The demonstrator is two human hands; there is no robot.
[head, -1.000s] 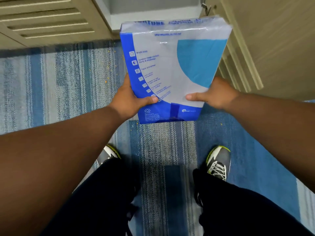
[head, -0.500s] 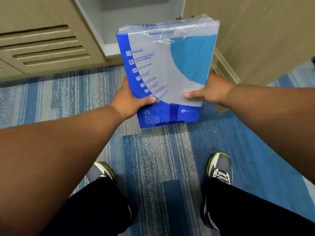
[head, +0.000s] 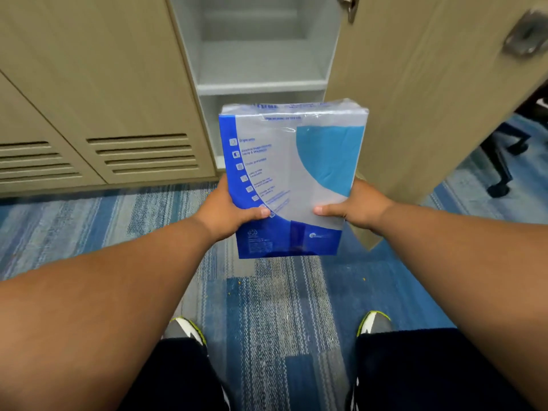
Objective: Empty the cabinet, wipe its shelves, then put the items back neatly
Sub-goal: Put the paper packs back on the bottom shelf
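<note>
Both hands are on it: the left hand and the right hand clamp the wrapped ream of paper by its two long sides near the bottom end. Thumbs lie across the printed face; the fingers are hidden behind. The pack hangs upright between them, in the air, just in front of the open cabinet and not yet inside.

This looks like the put-back stage, since nothing shows on the shelf beyond the hands. To do it well, I'd tip the pack flat, lead with the far end, slide it in square to the back wall, and release only once the board takes the weight. That slick wrap could slip in so low a grip.

Edges now. The open door stands right beside the right hand, its lower corner just behind the wrist, so there's little room that side. Left of the left hand is a shut louvred door, flush, no snag. The opening looks wider than the pack. A chair base sits well off past the door.
</note>
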